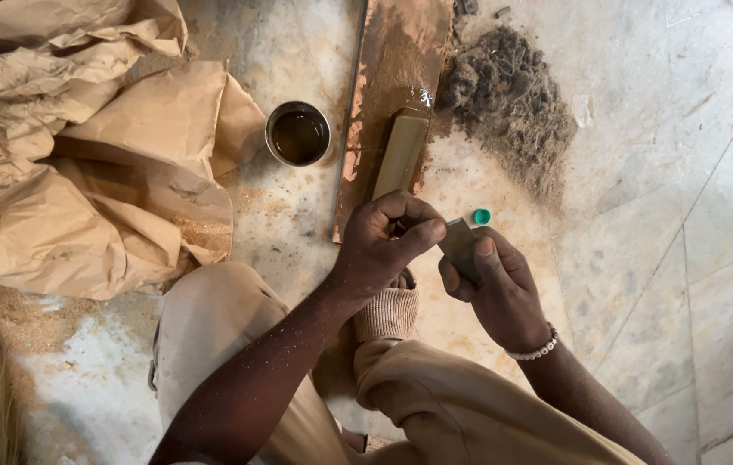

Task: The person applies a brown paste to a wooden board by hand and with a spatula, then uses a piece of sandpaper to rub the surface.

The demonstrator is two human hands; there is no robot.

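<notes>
2 hands meet: right hand [500, 288] grips a small grey block [459, 245], left hand [383, 245] pinching its edge.

a floor-level woodworking spot; sawdust [30, 314] strewn over the marble floor [693, 172]; a worn wooden board [392, 77], a heap of dusty shavings [508, 95], crumpled brown paper [82, 155]

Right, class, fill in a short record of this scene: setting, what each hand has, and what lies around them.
Setting: marble floor, person crouched, seen from above
Left hand: fingers pinched at the top of a small grey block
Right hand: holds the block from below, thumb along its face
Wrist: bead bracelet on the right
Beside block: green cap
Ahead: tin of dark liquid, wooden plank, pale wood piece
Left side: crumpled brown paper
Far right: dark fibre heap
</notes>
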